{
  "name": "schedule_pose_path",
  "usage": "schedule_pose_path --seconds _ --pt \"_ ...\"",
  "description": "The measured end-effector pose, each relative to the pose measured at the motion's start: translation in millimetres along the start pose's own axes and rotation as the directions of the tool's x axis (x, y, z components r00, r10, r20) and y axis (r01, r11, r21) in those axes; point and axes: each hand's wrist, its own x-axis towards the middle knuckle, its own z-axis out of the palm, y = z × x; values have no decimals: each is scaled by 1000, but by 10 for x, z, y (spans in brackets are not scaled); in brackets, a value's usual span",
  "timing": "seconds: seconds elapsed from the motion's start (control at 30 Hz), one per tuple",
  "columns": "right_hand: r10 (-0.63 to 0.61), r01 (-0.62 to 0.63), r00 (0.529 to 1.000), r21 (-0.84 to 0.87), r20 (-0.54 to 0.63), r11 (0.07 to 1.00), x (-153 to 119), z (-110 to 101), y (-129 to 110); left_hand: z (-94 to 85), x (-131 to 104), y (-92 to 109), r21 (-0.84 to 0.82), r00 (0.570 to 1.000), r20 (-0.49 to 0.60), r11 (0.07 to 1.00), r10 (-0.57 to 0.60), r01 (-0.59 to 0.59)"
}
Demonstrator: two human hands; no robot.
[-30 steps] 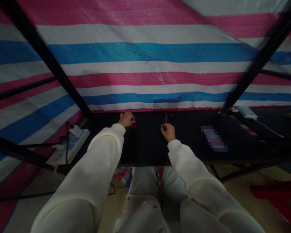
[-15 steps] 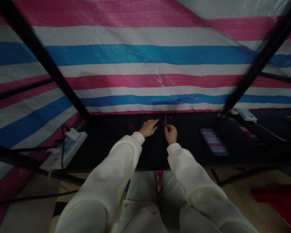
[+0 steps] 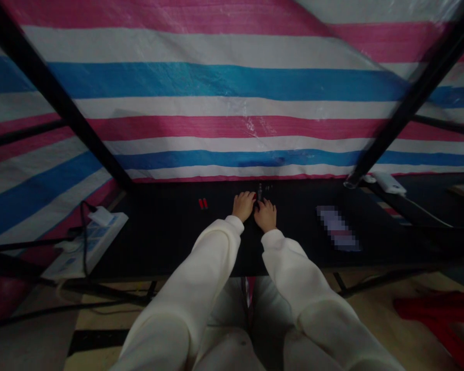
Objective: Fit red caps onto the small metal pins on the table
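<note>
Behind, striped sheet point(image 3: 216, 80): hung across the whole back in bands of pink, white and blue, and crossed by dark poles point(image 3: 62, 98) at left and right.
Black bench point(image 3: 166, 242): set in front of the sheet; everything being handled is placed near its back edge.
White sleeves point(image 3: 193, 288): both stretched forward over the bench, brought close together at the cuffs.
Power strip point(image 3: 104, 239): laid at the bench's left end, with a white plug point(image 3: 101, 217) and a dark cord fitted.
Blurred slab point(image 3: 338, 229): laid flat on the bench, to the right of the hands; its detail is masked.
White box point(image 3: 388, 183): placed farther right, beyond the right pole, with a white cable attached.
Left hand point(image 3: 243, 206): held palm down, fingers pointed forward and right; a red bit point(image 3: 255, 196) is seen by the fingertips, but whether it is held in the grip cannot be told.
Right hand point(image 3: 266, 215): placed just beside the left, fingers bent; its grip is narrow, and whether anything is pinched cannot be told.
Grey piece point(image 3: 260, 191): found just beyond and between the fingertips of both hands.
Red pieces point(image 3: 200, 204): two, laid side by side on the bench, left of the left hand and apart from it.
Tiny bits point(image 3: 267, 188): scattered just right of the grey piece, too small to be identified.
</note>
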Motion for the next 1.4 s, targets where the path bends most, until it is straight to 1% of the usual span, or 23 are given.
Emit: schedule_pose_path --seconds 0.13,0.23,0.3,0.37,0.43,0.5,0.57,0.67,0.77,0.83,0.9,0.97,1.07,1.27,1.4 --pt "-8 15 998 -98 67 995 -21 -13 -56 28 18 -26 -89 994 -84 994 -72 64" --pt "1 12 995 -139 97 990 -13 -5 -76 54 -60 -85 -253 984 -140 965 -109 71" --pt "4 10 995 -147 97 989 1 15 -75 58 -149 -132 -393 974 -175 917 -145 66" --pt "3 8 996 -138 84 990 19 42 -65 49 -249 -177 -523 957 -205 850 -204 69" --pt "-6 12 998 -110 62 994 34 70 -49 32 -344 -216 -620 931 -236 781 -279 77" --pt "-21 24 999 -76 40 997 43 93 -33 13 -430 -248 -677 895 -268 731 -357 89" --pt "-35 36 999 -50 20 998 40 104 -22 -4 -505 -274 -690 862 -300 716 -409 100" --pt "-59 58 998 -28 -11 998 9 92 -21 -27 -591 -306 -661 823 -358 742 -442 111" --pt "-138 139 988 13 -64 990 -37 39 -38 -47 -636 -333 -628 791 -402 768 -460 127" --pt "-221 228 969 56 -111 972 -64 -15 -52 -55 -645 -345 -614 789 -407 777 -460 136" --pt "-281 298 947 100 -158 949 -83 -70 -60 -60 -644 -347 -603 796 -404 786 -451 139" --pt "-292 323 934 138 -206 936 -94 -111 -59 -64 -640 -339 -590 805 -405 796 -435 133" --pt "-262 315 929 186 -263 931 -98 -134 -45 -72 -639 -321 -578 811 -418 809 -408 109" --pt "-284 342 926 237 -248 909 -102 -140 -49 -78 -638 -319 -581 815 -424 809 -395 89" --pt "-304 347 930 224 -205 911 -113 -168 -70 -74 -634 -319 -587 801 -438 805 -407 89"
